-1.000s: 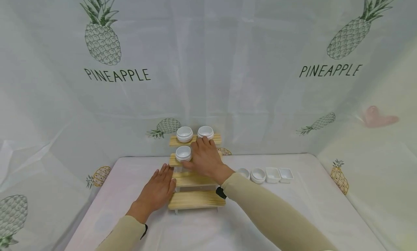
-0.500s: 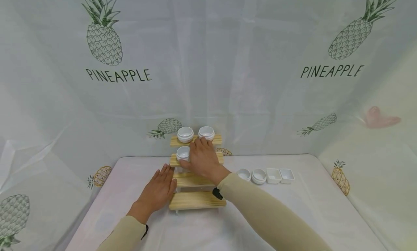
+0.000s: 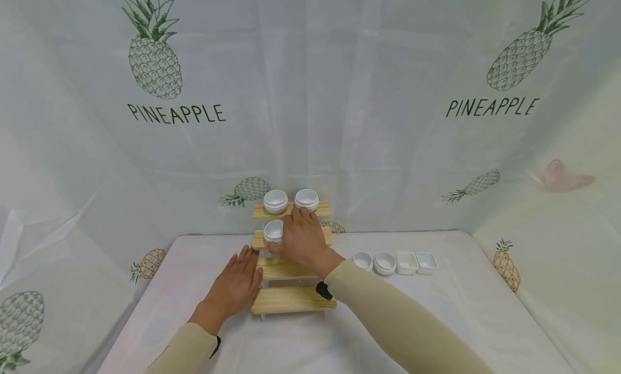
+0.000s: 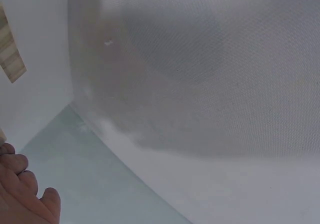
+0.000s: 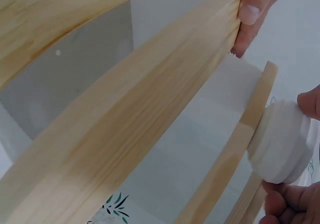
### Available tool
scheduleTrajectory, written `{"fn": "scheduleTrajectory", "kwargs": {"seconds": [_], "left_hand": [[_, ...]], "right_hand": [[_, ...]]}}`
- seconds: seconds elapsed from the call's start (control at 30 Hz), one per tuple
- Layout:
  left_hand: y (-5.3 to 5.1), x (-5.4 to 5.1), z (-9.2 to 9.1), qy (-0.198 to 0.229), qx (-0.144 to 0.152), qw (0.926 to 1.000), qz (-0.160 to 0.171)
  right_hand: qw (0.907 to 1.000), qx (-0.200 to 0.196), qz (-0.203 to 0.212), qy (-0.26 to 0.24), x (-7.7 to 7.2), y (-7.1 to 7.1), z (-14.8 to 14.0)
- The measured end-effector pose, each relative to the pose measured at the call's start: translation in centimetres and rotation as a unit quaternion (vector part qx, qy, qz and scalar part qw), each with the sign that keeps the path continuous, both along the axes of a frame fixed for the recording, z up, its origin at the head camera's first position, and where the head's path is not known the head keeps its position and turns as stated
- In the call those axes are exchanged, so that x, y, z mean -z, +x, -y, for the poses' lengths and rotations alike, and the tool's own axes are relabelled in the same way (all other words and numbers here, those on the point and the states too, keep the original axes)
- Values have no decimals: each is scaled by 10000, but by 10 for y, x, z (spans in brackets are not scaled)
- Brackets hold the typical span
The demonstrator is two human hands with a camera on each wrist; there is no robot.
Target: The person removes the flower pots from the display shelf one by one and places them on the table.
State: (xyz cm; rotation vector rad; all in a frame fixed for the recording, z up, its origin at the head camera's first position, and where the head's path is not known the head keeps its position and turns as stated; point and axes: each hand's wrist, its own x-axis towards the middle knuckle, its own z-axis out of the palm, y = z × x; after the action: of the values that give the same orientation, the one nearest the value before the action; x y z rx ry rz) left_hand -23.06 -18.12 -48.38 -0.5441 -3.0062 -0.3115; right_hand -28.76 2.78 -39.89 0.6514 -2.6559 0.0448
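A wooden tiered stand (image 3: 293, 299) with white supports stands on the cloth-covered table. On its second tier from the top, at the left, sits a small white bowl (image 3: 273, 231). My right hand (image 3: 306, 240) holds this bowl; in the right wrist view the thumb (image 5: 309, 104) and curled fingers lie on opposite sides of the bowl (image 5: 282, 141). My left hand (image 3: 235, 282) lies along the stand's left side, fingers extended and touching the plank ends. Two more white bowls, the left one (image 3: 275, 200) and the right one (image 3: 306, 199), sit on the top tier.
Right of the stand, a row on the table holds two round white bowls (image 3: 385, 263) and two square white dishes (image 3: 407, 262). A pineapple-print cloth (image 3: 339, 120) hangs close behind the stand.
My right hand has shifted slightly left and now covers more of the held bowl's right edge. The left hand keeps its place beside the stand.
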Motion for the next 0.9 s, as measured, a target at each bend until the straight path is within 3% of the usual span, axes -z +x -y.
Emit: {"fn": "scheduleTrajectory", "kwargs": {"seconds": [0.27, 0.57, 0.73, 0.9], "left_hand": [[2, 1, -2, 117, -41, 9999, -110], [5, -1, -3, 380, -23, 9991, -194], [1, 3, 0, 213, -51, 9997, -47], [-1, 7, 0, 162, -70, 9997, -142]], "right_hand": [[9985, -195, -375, -340, -2, 10, -18], [9930, -438, -955, -548, 1, 26, -57], [9923, -491, -985, -561, 7, 32, -81], [9927, -437, -946, -612, 15, 36, -107]]}}
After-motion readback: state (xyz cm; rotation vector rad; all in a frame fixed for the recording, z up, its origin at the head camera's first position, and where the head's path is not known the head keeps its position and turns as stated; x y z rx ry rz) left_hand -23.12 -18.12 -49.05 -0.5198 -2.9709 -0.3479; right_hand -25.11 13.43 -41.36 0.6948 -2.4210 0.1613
